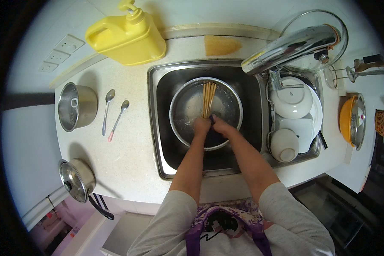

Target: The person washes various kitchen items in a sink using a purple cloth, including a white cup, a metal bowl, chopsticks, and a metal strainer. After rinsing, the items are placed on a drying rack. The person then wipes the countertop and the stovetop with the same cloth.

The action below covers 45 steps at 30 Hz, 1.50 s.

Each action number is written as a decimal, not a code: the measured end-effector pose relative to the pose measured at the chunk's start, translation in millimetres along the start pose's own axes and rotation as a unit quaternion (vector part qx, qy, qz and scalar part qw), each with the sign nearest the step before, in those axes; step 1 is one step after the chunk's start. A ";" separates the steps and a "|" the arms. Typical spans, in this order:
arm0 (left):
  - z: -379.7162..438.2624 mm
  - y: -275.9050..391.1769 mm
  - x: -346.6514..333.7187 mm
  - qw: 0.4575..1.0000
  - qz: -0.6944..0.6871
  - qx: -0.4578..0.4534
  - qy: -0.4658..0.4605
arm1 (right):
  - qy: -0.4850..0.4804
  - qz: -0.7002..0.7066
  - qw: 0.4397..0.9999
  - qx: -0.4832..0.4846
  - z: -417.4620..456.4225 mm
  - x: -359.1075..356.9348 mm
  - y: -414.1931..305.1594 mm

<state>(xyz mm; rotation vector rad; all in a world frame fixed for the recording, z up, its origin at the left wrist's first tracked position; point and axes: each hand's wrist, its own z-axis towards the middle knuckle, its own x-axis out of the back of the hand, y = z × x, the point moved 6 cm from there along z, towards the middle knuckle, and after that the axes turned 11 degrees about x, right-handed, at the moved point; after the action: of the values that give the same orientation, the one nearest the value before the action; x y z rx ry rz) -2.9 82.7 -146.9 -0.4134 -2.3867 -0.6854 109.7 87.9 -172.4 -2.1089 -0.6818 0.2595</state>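
Observation:
My left hand (202,126) is closed around a bundle of light wooden chopsticks (209,97), whose far ends fan out slightly away from me. Close beside it, my right hand (223,126) has its fingers curled at a small dark purplish object (212,119), which touches the near part of the bundle. What that object is cannot be made out, and the near ends of the chopsticks are hidden. Both hands are over a round stainless steel basin (173,131) with water in it. The basin stands in the large bowl of a steel sink (251,144).
A chrome faucet (291,46) reaches over the sink's right side. White dishes (291,97) fill the rack at right. A yellow jug (128,38) and a tan sponge (222,45) stand behind. Two spoons (106,112), a steel pot (86,105) and a lidded saucepan (84,174) are left.

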 end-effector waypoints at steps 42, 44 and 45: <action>-124.0 2.7 77.6 0.808 -0.357 0.076 -0.463 | 0.311 -0.278 0.804 0.424 -69.7 21.8 -197.3; -135.7 -0.3 89.3 0.837 -0.308 0.081 -0.445 | 0.371 -0.279 0.819 0.338 -52.0 36.2 -189.7; -138.3 -4.2 96.9 0.869 -0.250 0.057 -0.424 | 0.385 -0.279 0.831 0.287 -43.2 51.8 -181.7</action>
<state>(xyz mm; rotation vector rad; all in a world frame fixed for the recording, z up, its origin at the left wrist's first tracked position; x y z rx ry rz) -13.2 13.3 6.7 -0.0092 -3.4251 -0.6523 102.7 171.2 2.5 -1.1893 -0.5822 -0.6215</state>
